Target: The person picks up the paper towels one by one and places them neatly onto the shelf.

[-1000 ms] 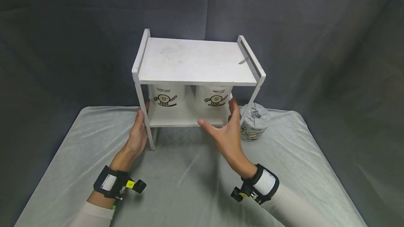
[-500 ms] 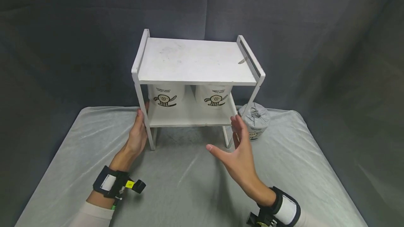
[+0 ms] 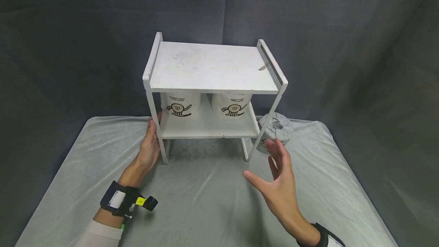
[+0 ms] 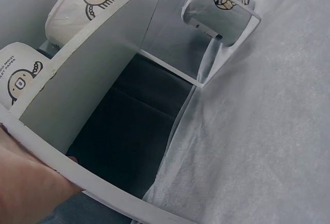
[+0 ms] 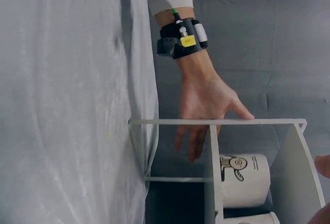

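Observation:
A white two-tier shelf rack (image 3: 212,68) stands on the cloth-covered table in the head view. Two wrapped toilet paper rolls (image 3: 180,106) sit side by side on its lower tier, their tops hidden by the upper board. My left hand (image 3: 147,149) rests against the rack's left side. In the right wrist view, that left hand's fingers (image 5: 195,141) lie extended behind the front leg. My right hand (image 3: 281,186) hovers in front of the rack's right leg, thumb spread from the fingers, holding nothing. A third toilet paper roll (image 3: 277,125) stands on the table beyond that leg.
A pale grey cloth covers the table (image 3: 205,201), whose back edge runs behind the rack. Dark grey fabric (image 3: 308,29) hangs behind and at the sides. The rack's right legs (image 3: 253,148) stand between the right hand and the third roll's left side.
My right hand has drawn back from the lower tier's right end, toward me and to the right. The left hand stays at the rack's left side. The rolls have not visibly moved.

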A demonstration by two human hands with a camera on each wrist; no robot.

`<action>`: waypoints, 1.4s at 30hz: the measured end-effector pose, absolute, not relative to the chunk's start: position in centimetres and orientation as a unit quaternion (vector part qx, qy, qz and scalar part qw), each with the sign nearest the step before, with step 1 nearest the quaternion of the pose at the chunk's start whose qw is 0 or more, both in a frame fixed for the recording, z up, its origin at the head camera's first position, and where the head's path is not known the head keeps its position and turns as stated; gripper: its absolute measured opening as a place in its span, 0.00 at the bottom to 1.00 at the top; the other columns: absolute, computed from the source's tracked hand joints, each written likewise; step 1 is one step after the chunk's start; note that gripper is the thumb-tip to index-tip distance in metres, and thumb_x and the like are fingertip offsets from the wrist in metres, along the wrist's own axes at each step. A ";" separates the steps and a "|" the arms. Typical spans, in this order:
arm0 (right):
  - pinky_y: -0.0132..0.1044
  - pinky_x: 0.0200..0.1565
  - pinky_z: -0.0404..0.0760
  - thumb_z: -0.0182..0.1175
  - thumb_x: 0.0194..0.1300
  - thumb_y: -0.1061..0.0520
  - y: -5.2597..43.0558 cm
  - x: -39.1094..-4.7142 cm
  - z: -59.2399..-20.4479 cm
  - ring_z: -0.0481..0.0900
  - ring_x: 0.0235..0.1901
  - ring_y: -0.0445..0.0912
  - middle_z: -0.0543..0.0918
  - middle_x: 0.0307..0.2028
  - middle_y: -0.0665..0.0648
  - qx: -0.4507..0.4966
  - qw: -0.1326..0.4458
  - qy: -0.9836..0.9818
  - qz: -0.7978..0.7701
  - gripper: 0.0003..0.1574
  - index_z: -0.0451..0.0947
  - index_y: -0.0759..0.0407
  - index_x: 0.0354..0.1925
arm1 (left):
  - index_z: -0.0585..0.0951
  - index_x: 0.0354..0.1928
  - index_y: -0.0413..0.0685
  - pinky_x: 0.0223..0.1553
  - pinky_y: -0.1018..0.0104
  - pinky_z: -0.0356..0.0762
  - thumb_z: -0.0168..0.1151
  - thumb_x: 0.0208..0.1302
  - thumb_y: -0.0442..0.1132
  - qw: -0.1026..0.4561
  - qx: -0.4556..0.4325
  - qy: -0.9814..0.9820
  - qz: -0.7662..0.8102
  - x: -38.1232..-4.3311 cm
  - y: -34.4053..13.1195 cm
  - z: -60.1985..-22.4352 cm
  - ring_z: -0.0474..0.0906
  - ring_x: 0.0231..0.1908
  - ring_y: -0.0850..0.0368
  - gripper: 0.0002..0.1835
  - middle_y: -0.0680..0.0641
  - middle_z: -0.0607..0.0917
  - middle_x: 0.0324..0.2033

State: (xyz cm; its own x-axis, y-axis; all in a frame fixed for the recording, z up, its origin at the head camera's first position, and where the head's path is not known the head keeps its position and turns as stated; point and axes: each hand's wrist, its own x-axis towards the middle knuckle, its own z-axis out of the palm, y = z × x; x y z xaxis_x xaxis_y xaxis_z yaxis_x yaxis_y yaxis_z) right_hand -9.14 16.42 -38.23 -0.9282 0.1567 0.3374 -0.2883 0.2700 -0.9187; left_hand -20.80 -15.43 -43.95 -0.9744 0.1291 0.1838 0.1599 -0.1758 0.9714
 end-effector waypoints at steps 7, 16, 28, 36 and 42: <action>0.37 0.69 0.59 0.74 0.50 0.64 18.0 -8.3 -38.8 0.61 0.70 0.43 0.66 0.69 0.48 -0.004 0.189 -0.776 0.601 0.62 0.52 0.50 0.75 | 0.28 0.78 0.55 0.69 0.44 0.21 0.23 0.71 0.67 0.016 -0.118 -0.645 -0.755 -20.6 -15.7 -43.9 0.24 0.75 0.55 0.43 0.46 0.31 0.78; 0.36 0.69 0.58 0.71 0.54 0.64 20.8 -8.5 -40.1 0.59 0.70 0.46 0.63 0.70 0.54 -0.059 0.230 -0.756 0.610 0.57 0.52 0.52 0.75 | 0.28 0.77 0.53 0.69 0.43 0.20 0.25 0.72 0.67 0.015 -0.123 -0.634 -0.763 -20.7 -15.5 -43.9 0.23 0.75 0.54 0.43 0.45 0.31 0.78; 0.40 0.72 0.50 0.73 0.54 0.57 22.6 -10.3 -42.4 0.49 0.74 0.45 0.54 0.75 0.55 -0.133 0.228 -0.738 0.621 0.64 0.44 0.50 0.77 | 0.27 0.77 0.56 0.69 0.43 0.21 0.24 0.71 0.67 0.010 -0.115 -0.641 -0.759 -20.7 -15.6 -43.9 0.23 0.75 0.55 0.43 0.45 0.30 0.78; 0.43 0.72 0.48 0.73 0.54 0.50 23.2 -13.0 -44.5 0.45 0.75 0.47 0.48 0.77 0.58 -0.164 0.220 -0.757 0.593 0.69 0.38 0.54 0.78 | 0.26 0.77 0.55 0.69 0.43 0.21 0.24 0.71 0.67 0.008 -0.115 -0.643 -0.757 -20.6 -15.6 -44.0 0.23 0.75 0.54 0.43 0.46 0.29 0.78; 0.45 0.71 0.50 0.73 0.52 0.43 23.2 -15.2 -45.4 0.46 0.74 0.49 0.48 0.77 0.60 -0.182 0.218 -0.772 0.569 0.72 0.37 0.56 0.78 | 0.26 0.77 0.55 0.69 0.44 0.20 0.24 0.71 0.68 0.003 -0.113 -0.639 -0.761 -20.7 -15.5 -43.9 0.22 0.75 0.55 0.44 0.47 0.30 0.78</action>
State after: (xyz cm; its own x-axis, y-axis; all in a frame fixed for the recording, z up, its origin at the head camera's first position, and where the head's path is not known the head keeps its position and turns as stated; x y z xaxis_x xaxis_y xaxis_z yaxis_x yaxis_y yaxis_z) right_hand -15.24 23.24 -45.36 -0.8393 0.5281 0.1293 0.0329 0.2867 -0.9574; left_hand -20.70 -15.54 -43.88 -0.9743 0.1400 0.1766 0.1496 -0.1840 0.9715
